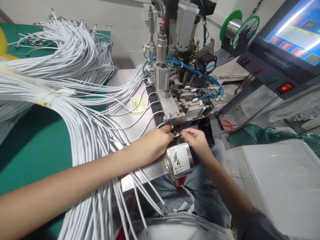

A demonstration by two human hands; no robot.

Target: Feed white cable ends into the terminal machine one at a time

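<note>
My left hand [157,141] is closed in a pinch on a white cable at the front of a soldering machine [162,73]. Facing it, my right hand [196,138] pinches the cable's end, a thin pale tip [178,135] showing between the two hands. Just below them sits a metal cylinder [179,160] with a white label. Several white cables [147,121] run into a row of black holders [155,105] beside my left hand. Under my left forearm hangs a thick bundle of white cables [85,133]; the fingertips partly hide what they grip.
A second cable pile [75,53] lies on the green mat [42,146] at the back left. A solder wire spool [236,29] and a control screen [297,33] stand at upper right. Red-handled scissors [227,125] and a translucent plastic bin [282,180] are at the right.
</note>
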